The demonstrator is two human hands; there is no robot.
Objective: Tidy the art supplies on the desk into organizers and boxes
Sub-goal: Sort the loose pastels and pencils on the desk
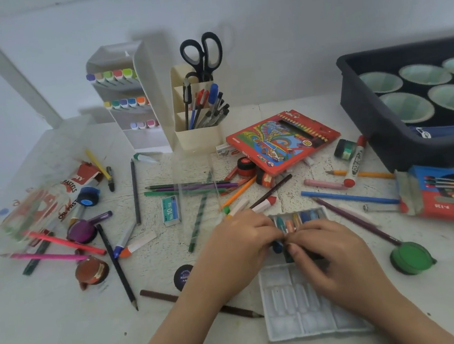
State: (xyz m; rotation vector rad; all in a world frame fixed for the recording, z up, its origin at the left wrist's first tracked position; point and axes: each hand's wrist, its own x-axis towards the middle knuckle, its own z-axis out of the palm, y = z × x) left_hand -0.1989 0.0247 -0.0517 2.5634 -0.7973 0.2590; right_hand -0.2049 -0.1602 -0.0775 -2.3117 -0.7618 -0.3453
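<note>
Status: early stage, most of the job outstanding.

Hands: both are together at centre front. The left hand (240,246) has its fingers curled and pinches a short blue pastel (277,247), held just above the surface (53,319). The right hand (329,256) is curled at the same spot, fingertips against the left's. Whether it grips that stick or a darker one under it, I cannot tell; the view is blurred there.

Task items: the pastel tray (299,218) lies just beyond the hands, approx. part-filled with a short row of sticks. A second, white moulded tray (298,313) lies under the right wrist, its visible slots bare.

Done so far, as it appears: the marker rack (129,98) is stocked on three tiers. The pen holder (197,135) carries pens and scissors (202,53). The dark bin (384,125) at right rear holds cups.

Outstanding: pencils, markers and crayons lie scattered across the middle and left of the surface. Paint pots, incl. a purple pot (81,231) and a brown pot (91,272), lie loose, as do a green lid (411,257) and a staples box (170,210). The oil pastel box (79,180) lies open at left. The red pencil box (281,140) lies flat, not stowed.

Judgement: the pastel sorting is in hand, and the rest is not yet begun.
</note>
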